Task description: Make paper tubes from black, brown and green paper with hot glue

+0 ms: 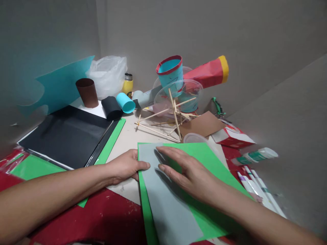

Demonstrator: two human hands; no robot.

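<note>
A pale grey paper strip (167,207) lies lengthwise over a bright green sheet (204,153) in front of me. My left hand (130,166) pinches the left edge of both, thumb on top of the strip and the other fingers underneath. Over the strip's upper part is my right hand (184,170), its fingers extended and the thumb apart from them, casting a shadow on the paper. It grips nothing; whether the fingertips touch the strip I cannot tell.
Behind the sheet stands a wooden stick frame (175,110) near a blue paper cup (170,76). Black sheets (68,132) and paper tubes, one brown (87,93), lie left. Markers (263,190), a clear cup (255,156) and a red-white box (232,136) are on the right.
</note>
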